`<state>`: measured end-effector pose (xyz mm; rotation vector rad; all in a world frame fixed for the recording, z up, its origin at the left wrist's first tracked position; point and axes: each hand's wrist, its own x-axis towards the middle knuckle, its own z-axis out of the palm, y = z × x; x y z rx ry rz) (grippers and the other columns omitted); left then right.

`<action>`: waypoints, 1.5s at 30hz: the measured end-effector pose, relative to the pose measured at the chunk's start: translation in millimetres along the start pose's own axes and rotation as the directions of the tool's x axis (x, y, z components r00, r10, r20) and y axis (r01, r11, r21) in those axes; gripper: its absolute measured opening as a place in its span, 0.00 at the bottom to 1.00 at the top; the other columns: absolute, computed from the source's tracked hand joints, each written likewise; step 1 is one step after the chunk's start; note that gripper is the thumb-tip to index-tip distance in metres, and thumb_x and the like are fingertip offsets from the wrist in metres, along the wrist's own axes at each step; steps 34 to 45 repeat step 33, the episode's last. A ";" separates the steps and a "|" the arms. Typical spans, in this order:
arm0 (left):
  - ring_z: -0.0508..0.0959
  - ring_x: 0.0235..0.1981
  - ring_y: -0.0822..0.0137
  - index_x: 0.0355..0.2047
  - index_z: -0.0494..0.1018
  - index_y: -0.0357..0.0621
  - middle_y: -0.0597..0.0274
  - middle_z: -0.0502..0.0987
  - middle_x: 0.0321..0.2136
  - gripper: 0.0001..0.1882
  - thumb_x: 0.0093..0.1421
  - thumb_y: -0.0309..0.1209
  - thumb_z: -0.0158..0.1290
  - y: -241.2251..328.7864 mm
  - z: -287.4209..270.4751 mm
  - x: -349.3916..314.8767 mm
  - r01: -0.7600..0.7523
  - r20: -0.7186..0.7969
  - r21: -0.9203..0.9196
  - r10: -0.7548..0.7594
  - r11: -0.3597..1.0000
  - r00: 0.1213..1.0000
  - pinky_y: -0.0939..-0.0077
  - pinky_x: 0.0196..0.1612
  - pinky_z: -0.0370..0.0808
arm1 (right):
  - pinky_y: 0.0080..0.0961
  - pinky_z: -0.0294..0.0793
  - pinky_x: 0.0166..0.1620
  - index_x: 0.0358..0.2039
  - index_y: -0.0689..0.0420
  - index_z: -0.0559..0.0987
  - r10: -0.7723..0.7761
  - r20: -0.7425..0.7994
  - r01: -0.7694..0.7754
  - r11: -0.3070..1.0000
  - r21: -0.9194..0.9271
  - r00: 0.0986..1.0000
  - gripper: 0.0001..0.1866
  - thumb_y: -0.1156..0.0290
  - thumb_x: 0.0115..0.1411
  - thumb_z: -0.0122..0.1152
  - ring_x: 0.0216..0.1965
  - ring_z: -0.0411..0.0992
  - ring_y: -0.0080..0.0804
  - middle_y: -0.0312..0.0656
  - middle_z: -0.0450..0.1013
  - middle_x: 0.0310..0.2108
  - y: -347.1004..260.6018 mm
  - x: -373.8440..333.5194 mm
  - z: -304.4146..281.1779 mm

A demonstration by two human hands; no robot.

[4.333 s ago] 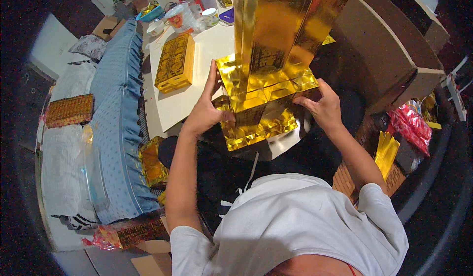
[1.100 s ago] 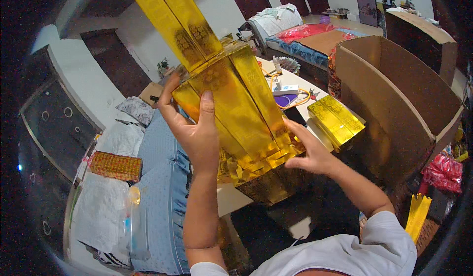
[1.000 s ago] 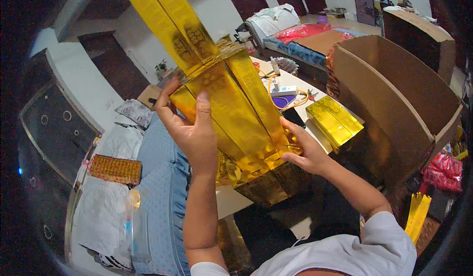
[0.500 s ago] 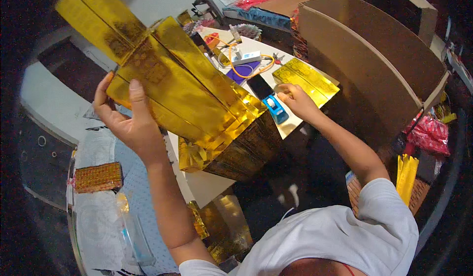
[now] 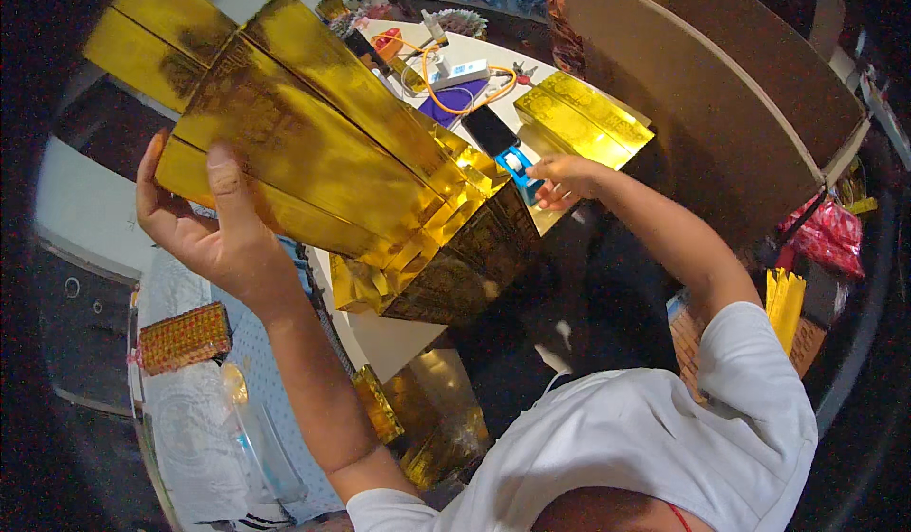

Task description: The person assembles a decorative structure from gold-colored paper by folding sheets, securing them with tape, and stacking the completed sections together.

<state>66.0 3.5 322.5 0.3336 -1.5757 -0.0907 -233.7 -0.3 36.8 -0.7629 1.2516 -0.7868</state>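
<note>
My left hand [image 5: 216, 233] grips a tall gold-foil paper tower [image 5: 313, 152] by its side, thumb on the front. The tower is tilted, its top pointing up and to the left and its dark printed base [image 5: 465, 266] over the white table [image 5: 389, 337]. My right hand [image 5: 562, 177] is stretched out over the table with its fingers curled on a blue tape dispenser [image 5: 515, 164], beside a black phone [image 5: 489, 130].
A gold-foil block [image 5: 584, 119] lies on the table by a large open cardboard box [image 5: 731, 95]. A white power strip [image 5: 463, 72], an orange cable and a purple item lie farther back. Red packets [image 5: 824, 233] and yellow strips [image 5: 784, 306] are right; a gold bundle [image 5: 180, 337] lies left.
The tower has tipped further to the left in my left hand. My right hand left its base, reached to the table and closed on the blue tape dispenser.
</note>
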 end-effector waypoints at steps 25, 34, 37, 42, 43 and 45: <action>0.76 0.40 0.67 0.52 0.62 0.40 0.54 0.73 0.45 0.23 0.59 0.26 0.57 -1.3 9.0 3.8 -0.003 -0.056 -0.137 -0.005 0.991 0.998 0.78 0.39 0.78 | 0.15 0.66 0.27 0.30 0.57 0.73 -0.230 -0.384 0.321 0.928 0.190 0.894 0.13 0.61 0.59 0.63 0.23 0.68 0.19 0.36 0.71 0.24 53.4 11.7 29.8; 0.74 0.44 0.65 0.53 0.62 0.39 0.54 0.71 0.46 0.22 0.60 0.26 0.55 -3.6 6.1 1.4 0.003 -0.056 -0.083 -0.007 0.997 0.998 0.75 0.45 0.76 | 0.32 0.73 0.30 0.23 0.58 0.78 -0.316 -0.556 0.216 0.947 -0.239 0.769 0.16 0.57 0.52 0.67 0.23 0.74 0.30 0.41 0.77 0.23 70.6 37.3 25.6; 0.74 0.44 0.65 0.53 0.62 0.39 0.54 0.71 0.46 0.22 0.60 0.26 0.55 -3.6 6.1 1.4 0.003 -0.056 -0.083 -0.007 0.997 0.998 0.75 0.45 0.76 | 0.32 0.73 0.30 0.23 0.58 0.78 -0.316 -0.556 0.216 0.947 -0.239 0.769 0.16 0.57 0.52 0.67 0.23 0.74 0.30 0.41 0.77 0.23 70.6 37.3 25.6; 0.74 0.44 0.65 0.53 0.62 0.39 0.54 0.71 0.46 0.22 0.60 0.26 0.55 -3.6 6.1 1.4 0.003 -0.056 -0.083 -0.007 0.997 0.998 0.75 0.45 0.76 | 0.32 0.73 0.30 0.23 0.58 0.78 -0.316 -0.556 0.216 0.947 -0.239 0.769 0.16 0.57 0.52 0.67 0.23 0.74 0.30 0.41 0.77 0.23 70.6 37.3 25.6; 0.74 0.44 0.65 0.53 0.62 0.39 0.54 0.71 0.46 0.22 0.60 0.26 0.55 -3.6 6.1 1.4 0.003 -0.056 -0.083 -0.007 0.997 0.998 0.75 0.45 0.76 | 0.32 0.73 0.30 0.23 0.58 0.78 -0.316 -0.556 0.216 0.947 -0.239 0.769 0.16 0.57 0.52 0.67 0.23 0.74 0.30 0.41 0.77 0.23 70.6 37.3 25.6; 0.74 0.44 0.65 0.53 0.62 0.39 0.54 0.71 0.46 0.22 0.60 0.26 0.55 -3.6 6.1 1.4 0.003 -0.056 -0.083 -0.007 0.997 0.998 0.75 0.45 0.76 | 0.32 0.73 0.30 0.23 0.58 0.78 -0.316 -0.556 0.216 0.947 -0.239 0.769 0.16 0.57 0.52 0.67 0.23 0.74 0.30 0.41 0.77 0.23 70.6 37.3 25.6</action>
